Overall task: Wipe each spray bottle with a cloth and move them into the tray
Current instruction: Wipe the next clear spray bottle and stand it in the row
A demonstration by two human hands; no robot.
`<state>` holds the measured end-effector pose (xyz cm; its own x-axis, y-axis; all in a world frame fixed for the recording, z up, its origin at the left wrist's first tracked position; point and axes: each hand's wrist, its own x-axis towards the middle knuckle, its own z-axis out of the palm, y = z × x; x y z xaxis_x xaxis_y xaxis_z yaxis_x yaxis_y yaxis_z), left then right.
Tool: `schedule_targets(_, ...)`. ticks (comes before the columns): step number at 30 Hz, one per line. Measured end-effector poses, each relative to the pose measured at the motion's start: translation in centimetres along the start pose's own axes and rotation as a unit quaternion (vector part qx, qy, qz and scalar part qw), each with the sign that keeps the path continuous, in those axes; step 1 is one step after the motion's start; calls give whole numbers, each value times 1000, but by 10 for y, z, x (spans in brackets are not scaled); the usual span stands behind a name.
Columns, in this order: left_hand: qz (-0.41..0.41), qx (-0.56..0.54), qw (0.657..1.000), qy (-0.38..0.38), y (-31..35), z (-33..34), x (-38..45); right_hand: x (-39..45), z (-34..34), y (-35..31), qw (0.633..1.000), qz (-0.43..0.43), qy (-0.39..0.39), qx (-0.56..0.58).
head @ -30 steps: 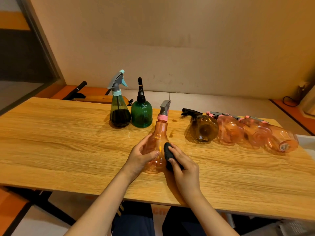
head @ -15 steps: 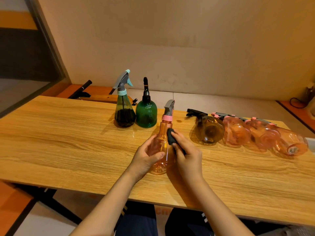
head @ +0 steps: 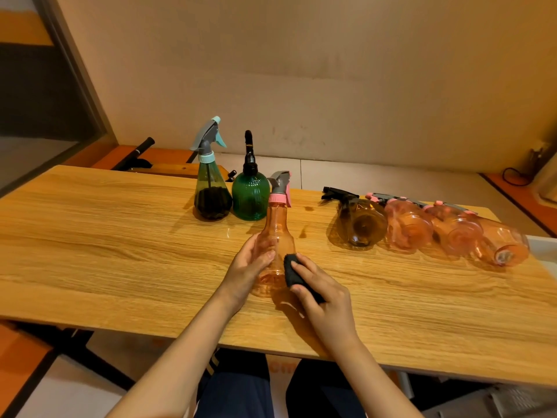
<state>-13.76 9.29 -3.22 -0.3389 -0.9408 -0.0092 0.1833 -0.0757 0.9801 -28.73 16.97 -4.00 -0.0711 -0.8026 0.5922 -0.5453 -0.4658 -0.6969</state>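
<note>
An orange spray bottle with a pink collar and grey trigger stands upright near the table's middle. My left hand grips its lower body from the left. My right hand holds a dark cloth pressed against the bottle's lower right side. Behind stand a dark bottle with a teal nozzle and a green bottle. To the right lie an amber bottle and three orange bottles on their sides. A white tray edge shows at the far right.
The wooden table stretches wide to the left of the bottles. A black handle and an orange bench sit behind the table. My knees are below the near edge.
My right hand slid the cloth up toward the bottle's neck, then back down to its lower body. The left hand kept its grip on the bottle.
</note>
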Motion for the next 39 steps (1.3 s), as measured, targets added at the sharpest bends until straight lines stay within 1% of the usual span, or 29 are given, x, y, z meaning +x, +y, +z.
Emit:
schedule_targets(5, -6, 22, 1000, 1, -1, -1, -1, -1, 1, 3, 999, -4, 27, -19)
schedule_targets(8, -13, 7, 1000, -5, -2, -5, 0, -3, 2, 6, 999, -14, 32, -27)
schedule_targets(11, -18, -14, 1000, -21, -1, -5, 1, -1, 2, 7, 999, -3, 37, -22)
schedule_targets(17, -25, -46, 998, -24, 5, -3, 0, -1, 1, 5, 999, -2, 41, -21)
schedule_targets(21, -35, -49, 996, -60, 9, -6, -2, -2, 1, 5, 999, -1, 51, -9)
schedule_targets(25, -41, -26, 996, -74, 10, -7, -1, -2, 1, 7, 998, 3, 64, -8)
schedule_targets(32, -45, -13, 996, -82, 3, -11, 2, -3, 2, 6, 998, -14, 60, -12)
schedule_targets(36, -41, 52, 994, -93, 2, -9, 2, -1, 1, 4, 998, -13, 56, -6)
schedule_targets(39, -31, 54, 994, -88, -1, -10, 2, 1, 3, 5, 999, -13, 51, -5)
